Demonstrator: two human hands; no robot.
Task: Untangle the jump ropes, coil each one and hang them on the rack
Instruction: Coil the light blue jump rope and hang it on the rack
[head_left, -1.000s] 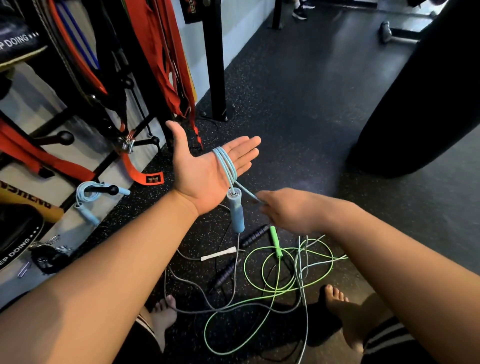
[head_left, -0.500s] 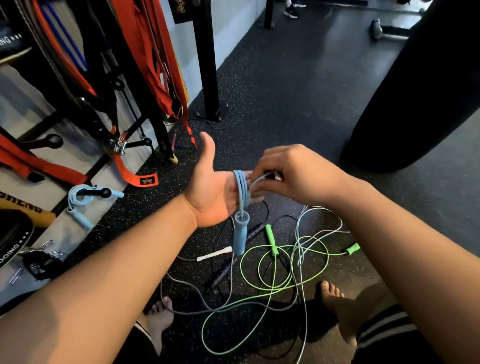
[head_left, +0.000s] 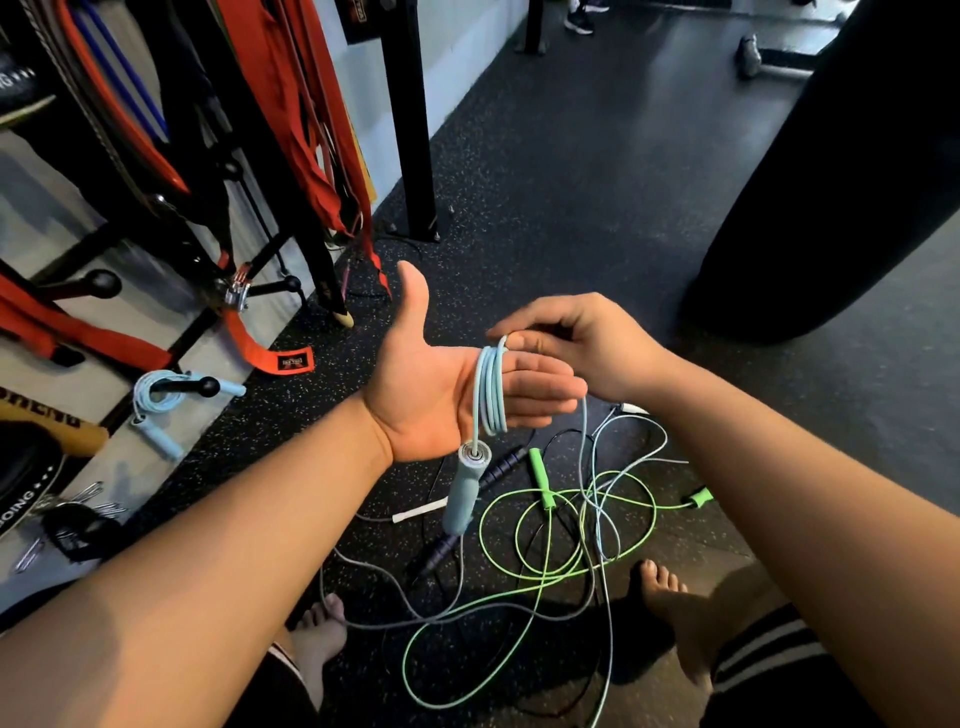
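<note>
My left hand (head_left: 441, 384) is held flat, palm up, thumb raised, with several loops of a light blue jump rope (head_left: 492, 387) wound round its fingers. The rope's blue handle (head_left: 462, 491) dangles below the palm. My right hand (head_left: 576, 343) pinches the same rope just above the left fingers. On the floor beneath lie tangled ropes: a neon green rope (head_left: 519, 587) with green handles, a grey rope (head_left: 374, 577) with a white handle, and a dark purple-handled rope (head_left: 493, 470). Another light blue rope (head_left: 156, 400) hangs coiled on a rack peg at the left.
The rack (head_left: 104, 283) with black ball-tipped pegs, orange straps (head_left: 291, 104) and resistance bands lines the left wall. A black post (head_left: 410, 119) stands behind my hands, a black punching bag (head_left: 841, 171) at the right. My bare feet (head_left: 660, 587) flank the tangle.
My right hand rose from below the left palm and carried the blue rope up over the fingers, adding another loop. My left hand shifted slightly and stayed flat.
</note>
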